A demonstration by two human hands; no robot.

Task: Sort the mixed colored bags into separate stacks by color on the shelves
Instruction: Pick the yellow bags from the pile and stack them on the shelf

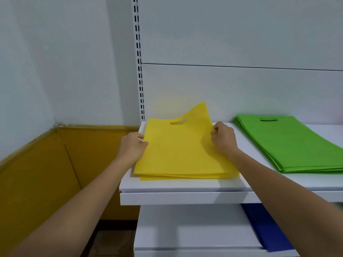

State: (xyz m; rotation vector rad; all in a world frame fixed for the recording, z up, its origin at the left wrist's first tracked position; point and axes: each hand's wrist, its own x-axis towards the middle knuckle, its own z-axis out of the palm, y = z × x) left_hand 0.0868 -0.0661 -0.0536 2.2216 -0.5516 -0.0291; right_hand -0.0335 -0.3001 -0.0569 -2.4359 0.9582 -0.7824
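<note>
A stack of flat yellow bags (178, 151) with a cut-out handle lies on the left end of the white upper shelf (185, 197). My left hand (132, 145) grips the stack's left edge. Pinching the right edge of the top yellow bag is my right hand (223, 138); that bag's far right corner curls upward. A stack of green bags (293, 143) lies flat to the right on the same shelf, apart from the yellow ones. Dark blue bags (267, 229) lie on the lower shelf (194, 236), partly hidden by my right arm.
The white back panel (232, 34) rises behind the shelf, with a slotted upright (139, 58) at its left. A wall with a mustard-yellow lower band (46, 173) stands to the left, beside the shelving. A strip of bare shelf separates the yellow and green stacks.
</note>
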